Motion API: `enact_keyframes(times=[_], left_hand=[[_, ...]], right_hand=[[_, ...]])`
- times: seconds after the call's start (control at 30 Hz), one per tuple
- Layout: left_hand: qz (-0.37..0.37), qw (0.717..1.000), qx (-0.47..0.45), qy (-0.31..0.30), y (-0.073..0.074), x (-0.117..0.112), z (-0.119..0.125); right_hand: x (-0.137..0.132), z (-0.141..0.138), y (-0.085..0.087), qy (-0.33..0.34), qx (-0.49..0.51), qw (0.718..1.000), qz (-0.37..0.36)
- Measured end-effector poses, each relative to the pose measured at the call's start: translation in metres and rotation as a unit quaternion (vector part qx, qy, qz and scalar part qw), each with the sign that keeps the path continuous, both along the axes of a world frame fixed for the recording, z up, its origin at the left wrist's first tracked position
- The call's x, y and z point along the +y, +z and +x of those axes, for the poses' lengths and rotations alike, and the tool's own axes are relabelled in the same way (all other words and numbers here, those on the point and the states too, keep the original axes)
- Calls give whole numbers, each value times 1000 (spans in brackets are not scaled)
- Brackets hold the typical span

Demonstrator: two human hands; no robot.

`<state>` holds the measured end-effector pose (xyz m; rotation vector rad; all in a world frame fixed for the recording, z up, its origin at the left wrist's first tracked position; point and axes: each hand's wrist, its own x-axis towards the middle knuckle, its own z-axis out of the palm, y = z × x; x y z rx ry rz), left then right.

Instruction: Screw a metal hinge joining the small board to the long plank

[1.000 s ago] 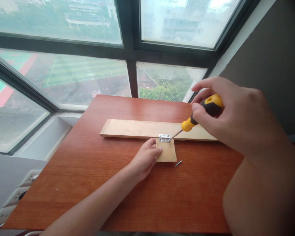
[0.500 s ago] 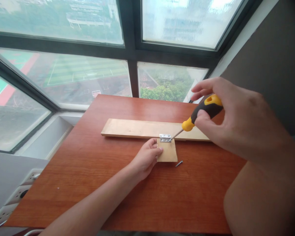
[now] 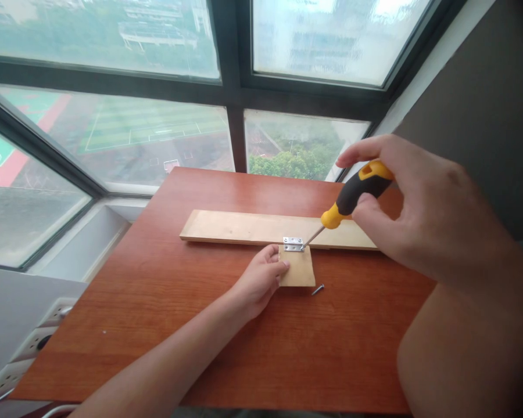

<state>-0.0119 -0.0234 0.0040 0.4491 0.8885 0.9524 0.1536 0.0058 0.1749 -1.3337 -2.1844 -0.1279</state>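
My right hand [image 3: 418, 203] is closed around the black and yellow handle of a screwdriver [image 3: 353, 197]. Its tip rests on the right end of a small metal hinge [image 3: 293, 244]. The hinge joins a long pale wooden board [image 3: 244, 227] to a small wooden piece [image 3: 298, 268]. My left hand [image 3: 259, 281] presses on the left edge of the small piece, fingers curled against it. A loose dark screw [image 3: 317, 289] lies on the reddish-brown table [image 3: 178, 325] just right of the small piece.
Large windows with dark frames [image 3: 230, 98] stand behind the table's far edge. A grey wall [image 3: 483, 104] rises at the right. White power strips [image 3: 30, 348] lie below the table's left edge.
My right hand's fingers have shifted round the screwdriver handle, which has turned slightly. The left hand, boards and screw stay where they were.
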Motion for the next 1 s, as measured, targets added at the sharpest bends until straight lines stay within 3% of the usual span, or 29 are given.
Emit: enact_keyframes(times=[0.07,0.23,0.5,0.57,0.77,0.93,1.0], left_hand=[[1,1000,0,0,0,0,0],[-4,1000,6,-1,1,0,0],[-4,1000,0,0,2,0,0],[-4,1000,-2,-1,1,0,-1],[-3,1000,5,-6,-1,0,-1],[-6,1000,-1,-3,0,0,-1],[-8,1000,-2,-2,0,0,-1]], right_hand=[[2,0,-2,-5,-5,1000,5],[9,0,-7,-108,-7,994,29],[-2,-1,3,16,40,999,-22],[1,-1,2,12,25,999,-25],[10,0,-5,-100,-5,995,17],[3,2,-1,-10,8,1000,-12],[2,1,-1,-3,3,1000,-22]])
